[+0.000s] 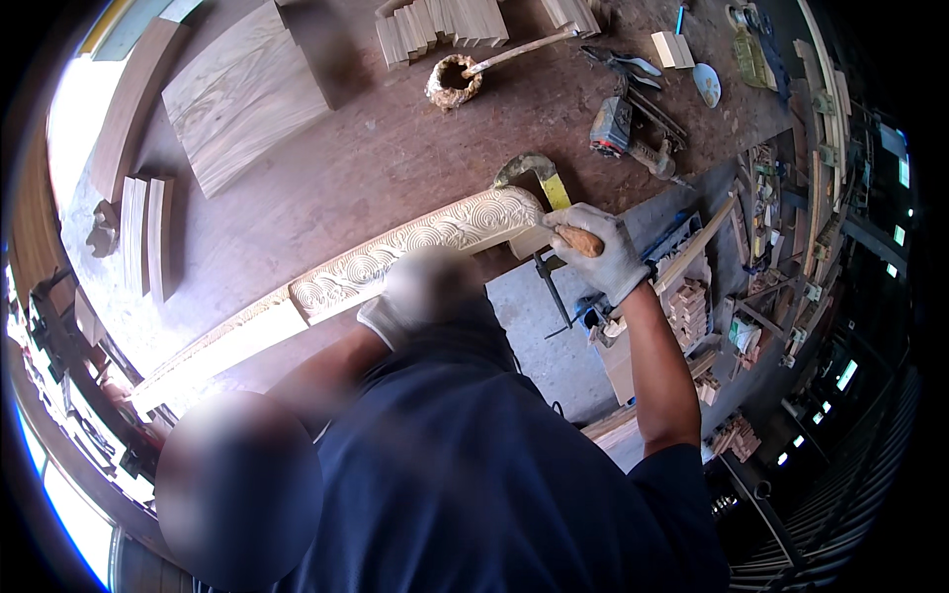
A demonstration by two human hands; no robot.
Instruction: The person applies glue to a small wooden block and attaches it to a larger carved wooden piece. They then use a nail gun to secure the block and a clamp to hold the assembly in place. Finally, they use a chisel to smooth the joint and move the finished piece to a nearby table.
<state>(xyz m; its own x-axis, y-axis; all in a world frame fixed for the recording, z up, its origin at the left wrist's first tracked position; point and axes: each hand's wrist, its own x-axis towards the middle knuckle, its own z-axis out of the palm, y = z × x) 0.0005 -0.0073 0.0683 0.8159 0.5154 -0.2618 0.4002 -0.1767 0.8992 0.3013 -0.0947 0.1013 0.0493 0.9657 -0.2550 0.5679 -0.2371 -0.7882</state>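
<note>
A long wooden piece with carved swirls (371,255) lies along the bench's near edge. At its right end a G-clamp (554,190) with yellow on its frame grips it against the bench. My right hand (615,252), in a pale work glove, is closed round the wooden handle of a carving tool (579,240) beside that end; its blade is mostly hidden. My left hand (378,318), gloved too, is at the near side of the carved piece, left of the right hand. A blur covers its fingers, so their pose does not show.
On the bench (395,138) are a wide board (242,99), stacked wood strips (445,22), a crusted pot (437,87) with a stick in it, and a power tool (611,127). Upright wood pieces (148,237) stand left. Shelves with wood blocks (689,314) are at right.
</note>
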